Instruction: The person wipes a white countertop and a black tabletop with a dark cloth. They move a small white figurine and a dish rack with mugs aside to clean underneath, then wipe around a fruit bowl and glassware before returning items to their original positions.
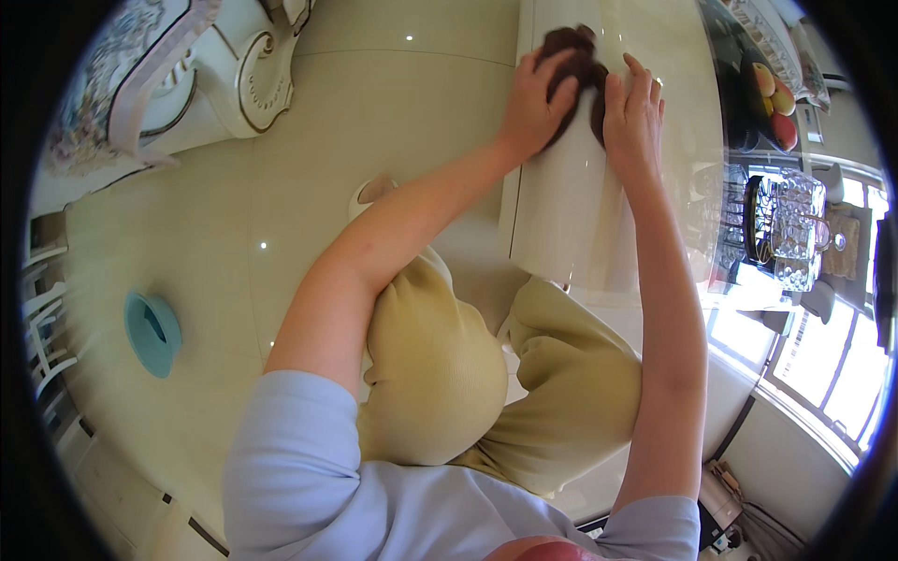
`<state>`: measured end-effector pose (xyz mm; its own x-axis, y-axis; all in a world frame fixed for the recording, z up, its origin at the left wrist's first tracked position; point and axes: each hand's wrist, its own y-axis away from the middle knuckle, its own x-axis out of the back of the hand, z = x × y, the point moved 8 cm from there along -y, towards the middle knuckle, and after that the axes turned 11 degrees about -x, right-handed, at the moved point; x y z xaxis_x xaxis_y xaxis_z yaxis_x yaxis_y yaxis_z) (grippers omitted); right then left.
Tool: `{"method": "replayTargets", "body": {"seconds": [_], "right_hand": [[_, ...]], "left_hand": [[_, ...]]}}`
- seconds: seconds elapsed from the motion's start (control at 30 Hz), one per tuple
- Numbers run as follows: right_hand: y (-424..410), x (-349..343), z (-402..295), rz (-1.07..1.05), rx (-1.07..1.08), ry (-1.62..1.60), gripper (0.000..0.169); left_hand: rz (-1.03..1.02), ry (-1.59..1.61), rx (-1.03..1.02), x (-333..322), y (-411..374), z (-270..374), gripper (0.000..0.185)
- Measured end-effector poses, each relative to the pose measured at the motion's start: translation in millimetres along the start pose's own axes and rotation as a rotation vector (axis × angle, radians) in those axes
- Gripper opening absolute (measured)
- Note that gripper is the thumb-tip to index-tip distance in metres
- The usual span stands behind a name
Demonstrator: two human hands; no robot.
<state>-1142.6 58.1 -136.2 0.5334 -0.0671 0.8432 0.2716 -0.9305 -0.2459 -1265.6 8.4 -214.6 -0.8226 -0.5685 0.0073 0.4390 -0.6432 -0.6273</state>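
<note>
My left hand [533,109] has its fingers curled over a bunched dark brown cloth [572,52], pressing it to the front of a glossy cream cabinet [554,217]. The cloth looks slightly blurred, and part of it hangs below my fingers. Flat against the cabinet's upper edge rests my right hand [635,116], fingers extended and a little apart. A strip of the cloth runs along its thumb side; whether the palm covers any of it is hidden. My bent knees are close to the cabinet's near end.
A black bowl of fruit [775,105] and a rack of glassware [786,224] stand atop the cabinet at right. On the tiled floor [210,245] at left sits a turquoise basin [152,335]. An ornate white sofa [245,84] is at upper left.
</note>
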Motion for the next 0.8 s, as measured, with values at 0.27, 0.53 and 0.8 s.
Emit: {"method": "replayTargets", "body": {"seconds": [0.27, 0.53, 0.8], "right_hand": [[5, -11, -21, 0.003, 0.044, 0.340, 0.046], [5, -9, -27, -0.041, 0.011, 0.349, 0.050], [3, -7, -23, -0.095, -0.057, 0.282, 0.056]], "left_hand": [[0.070, 0.241, 0.813, -16, 49, -171, 0.053], [0.204, 0.315, 0.900, -22, -3, -192, 0.053], [0.021, 0.048, -0.014, -12, -60, -59, 0.032]]}}
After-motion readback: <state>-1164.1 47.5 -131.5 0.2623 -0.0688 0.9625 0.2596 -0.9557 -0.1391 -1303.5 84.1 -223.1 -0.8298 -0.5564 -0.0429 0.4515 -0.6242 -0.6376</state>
